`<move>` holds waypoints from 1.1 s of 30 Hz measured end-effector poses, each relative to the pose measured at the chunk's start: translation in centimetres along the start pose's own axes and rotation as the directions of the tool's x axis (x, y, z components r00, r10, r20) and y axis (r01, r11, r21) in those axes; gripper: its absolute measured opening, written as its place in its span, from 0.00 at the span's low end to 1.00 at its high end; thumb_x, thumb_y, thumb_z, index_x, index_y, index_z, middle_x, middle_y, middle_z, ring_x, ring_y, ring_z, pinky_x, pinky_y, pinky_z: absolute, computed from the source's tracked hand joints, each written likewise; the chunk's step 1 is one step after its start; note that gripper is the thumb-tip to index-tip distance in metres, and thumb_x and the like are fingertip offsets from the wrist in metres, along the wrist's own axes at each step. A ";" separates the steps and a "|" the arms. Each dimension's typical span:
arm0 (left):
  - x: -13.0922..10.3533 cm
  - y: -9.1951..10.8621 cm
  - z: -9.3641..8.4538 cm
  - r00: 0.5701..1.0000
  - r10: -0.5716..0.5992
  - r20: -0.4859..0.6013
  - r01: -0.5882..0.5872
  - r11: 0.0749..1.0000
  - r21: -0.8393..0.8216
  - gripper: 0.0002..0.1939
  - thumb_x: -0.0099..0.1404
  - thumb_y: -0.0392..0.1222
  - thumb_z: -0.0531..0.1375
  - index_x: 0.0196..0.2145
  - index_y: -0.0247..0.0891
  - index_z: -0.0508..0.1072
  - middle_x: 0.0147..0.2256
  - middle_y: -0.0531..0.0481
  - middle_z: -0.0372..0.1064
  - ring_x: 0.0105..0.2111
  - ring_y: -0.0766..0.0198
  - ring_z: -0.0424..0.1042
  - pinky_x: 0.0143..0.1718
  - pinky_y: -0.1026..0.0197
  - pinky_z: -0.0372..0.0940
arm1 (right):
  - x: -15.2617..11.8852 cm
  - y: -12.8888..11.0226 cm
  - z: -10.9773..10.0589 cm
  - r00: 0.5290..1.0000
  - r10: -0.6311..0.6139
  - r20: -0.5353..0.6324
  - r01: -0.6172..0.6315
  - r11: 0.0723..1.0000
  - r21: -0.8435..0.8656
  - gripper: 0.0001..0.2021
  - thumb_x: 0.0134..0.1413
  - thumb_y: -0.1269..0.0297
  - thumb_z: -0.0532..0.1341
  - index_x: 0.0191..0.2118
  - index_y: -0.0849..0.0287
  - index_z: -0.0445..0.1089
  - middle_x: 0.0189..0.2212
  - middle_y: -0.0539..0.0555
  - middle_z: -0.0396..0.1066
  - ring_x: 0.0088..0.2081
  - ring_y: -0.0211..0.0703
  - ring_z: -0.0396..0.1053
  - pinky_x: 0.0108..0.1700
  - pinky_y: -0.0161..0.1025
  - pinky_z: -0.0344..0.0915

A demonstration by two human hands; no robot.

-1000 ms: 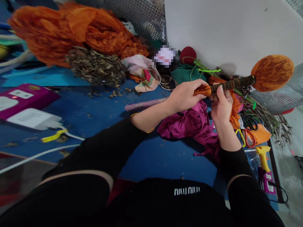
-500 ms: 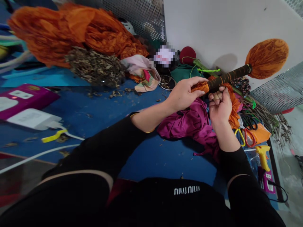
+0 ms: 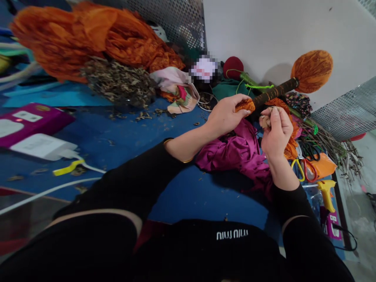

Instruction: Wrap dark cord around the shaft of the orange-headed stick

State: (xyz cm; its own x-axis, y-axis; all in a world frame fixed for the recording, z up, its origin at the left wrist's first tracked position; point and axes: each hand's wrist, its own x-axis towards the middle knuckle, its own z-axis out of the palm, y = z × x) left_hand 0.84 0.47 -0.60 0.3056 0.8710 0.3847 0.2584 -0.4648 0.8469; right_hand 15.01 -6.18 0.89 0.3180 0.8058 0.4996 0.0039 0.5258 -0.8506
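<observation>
1. The left hand (image 3: 225, 115) was closed around the near end of a fabric-wrapped stick (image 3: 273, 93), gripping it right where the orange cloth bunches up at the tip. So that hand was holding the stick up off the table.

2. The right hand (image 3: 274, 133) sat just beside and a bit below the stick, fingers curled in on themselves, thumb up against them. It looked like it pinched something small and pale, but I honestly couldn't tell what it was. It wasn't touching the stick as far as I could see.

3. The stick ran from the left hand up and away to the right, tilted upward, with a round orange ball head (image 3: 311, 70) at the far end, up against the white wall (image 3: 264, 35).

4. Under the hands lay a crumpled magenta cloth (image 3: 235, 150) on a blue table (image 3: 132, 133).

5. Stuff around: a big heap of orange fabric (image 3: 88, 37) at the far left, a pile of dried leaves (image 3: 120, 82) in front of it, scissors (image 3: 305, 166) and a yellow glue gun (image 3: 326, 192) near the right edge, and a purple box (image 3: 32, 121) with a white charger (image 3: 41, 147) on the left.

6. Perforated metal mesh (image 3: 173, 19) stood behind the table next to the wall.
</observation>
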 end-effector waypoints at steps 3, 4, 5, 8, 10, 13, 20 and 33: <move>-0.4 1.0 -0.6 0.998 -0.029 0.057 0.018 0.985 0.172 0.22 0.66 0.40 0.61 0.57 0.42 0.79 0.55 0.48 0.82 0.55 0.51 0.79 0.61 0.51 0.70 | 0.0 -1.0 -0.8 0.988 -0.112 0.104 0.126 0.981 -0.144 0.18 0.67 0.45 0.63 0.34 0.54 0.76 0.22 0.44 0.64 0.21 0.29 0.60 0.25 0.33 0.62; -0.5 1.4 -0.8 0.996 -0.045 0.076 0.027 0.974 0.224 0.22 0.66 0.40 0.61 0.58 0.43 0.79 0.56 0.48 0.81 0.55 0.51 0.79 0.60 0.50 0.70 | 0.1 -1.4 -1.2 0.980 -0.147 0.132 0.171 0.966 -0.194 0.18 0.68 0.45 0.62 0.35 0.54 0.77 0.24 0.45 0.67 0.23 0.30 0.63 0.27 0.34 0.66; -0.6 1.7 -1.0 0.994 -0.061 0.095 0.034 0.963 0.268 0.22 0.67 0.40 0.61 0.58 0.43 0.79 0.56 0.48 0.81 0.55 0.50 0.79 0.60 0.50 0.70 | 0.3 -1.9 -1.7 0.969 -0.189 0.161 0.224 0.944 -0.244 0.18 0.70 0.45 0.61 0.37 0.53 0.77 0.26 0.46 0.71 0.25 0.32 0.68 0.31 0.36 0.71; -0.8 2.2 -1.1 0.983 -0.101 0.152 0.047 0.944 0.327 0.23 0.68 0.41 0.61 0.59 0.43 0.79 0.56 0.47 0.81 0.54 0.49 0.79 0.57 0.50 0.70 | 0.9 -3.3 -2.9 0.909 -0.316 0.273 0.403 0.836 -0.372 0.16 0.71 0.48 0.60 0.38 0.52 0.79 0.32 0.49 0.78 0.38 0.40 0.76 0.47 0.46 0.79; -0.7 2.1 -1.1 0.979 -0.106 0.173 0.045 0.944 0.326 0.23 0.69 0.42 0.61 0.59 0.42 0.79 0.56 0.45 0.81 0.54 0.49 0.79 0.57 0.50 0.70 | 1.0 -4.2 -3.3 0.907 -0.292 0.304 0.404 0.808 -0.428 0.11 0.67 0.53 0.65 0.36 0.51 0.80 0.32 0.50 0.80 0.45 0.45 0.77 0.54 0.50 0.79; -0.7 1.4 -0.8 0.978 -0.100 0.185 0.038 0.949 0.313 0.23 0.68 0.43 0.62 0.59 0.42 0.80 0.55 0.44 0.82 0.53 0.50 0.79 0.58 0.50 0.70 | 0.7 -5.0 -3.3 0.981 -0.074 0.181 0.148 0.884 -0.444 0.03 0.62 0.62 0.71 0.35 0.50 0.81 0.33 0.50 0.80 0.44 0.43 0.78 0.55 0.48 0.80; -0.9 1.0 -0.5 0.971 -0.068 0.227 -0.004 0.952 0.305 0.21 0.67 0.44 0.63 0.57 0.46 0.81 0.52 0.48 0.83 0.51 0.51 0.80 0.55 0.53 0.70 | 0.7 -3.8 -2.8 0.990 0.068 0.120 -0.035 0.965 -0.260 0.04 0.65 0.58 0.68 0.38 0.49 0.79 0.36 0.48 0.79 0.45 0.42 0.80 0.55 0.47 0.82; -1.9 3.2 -0.7 0.945 -0.103 0.310 -0.073 0.859 0.507 0.23 0.71 0.43 0.58 0.61 0.44 0.77 0.55 0.44 0.82 0.55 0.42 0.80 0.52 0.49 0.73 | 1.9 -0.2 -0.1 0.971 0.188 -0.147 -0.198 0.978 -0.062 0.07 0.68 0.64 0.63 0.35 0.52 0.74 0.35 0.46 0.77 0.51 0.39 0.80 0.56 0.43 0.80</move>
State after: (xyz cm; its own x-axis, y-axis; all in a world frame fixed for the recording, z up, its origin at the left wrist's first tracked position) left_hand 0.43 -2.56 1.58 0.5461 0.8217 0.1629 0.6644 -0.5433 0.5133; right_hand 15.72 -4.76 1.98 0.4486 0.8414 0.3015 -0.0007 0.3376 -0.9413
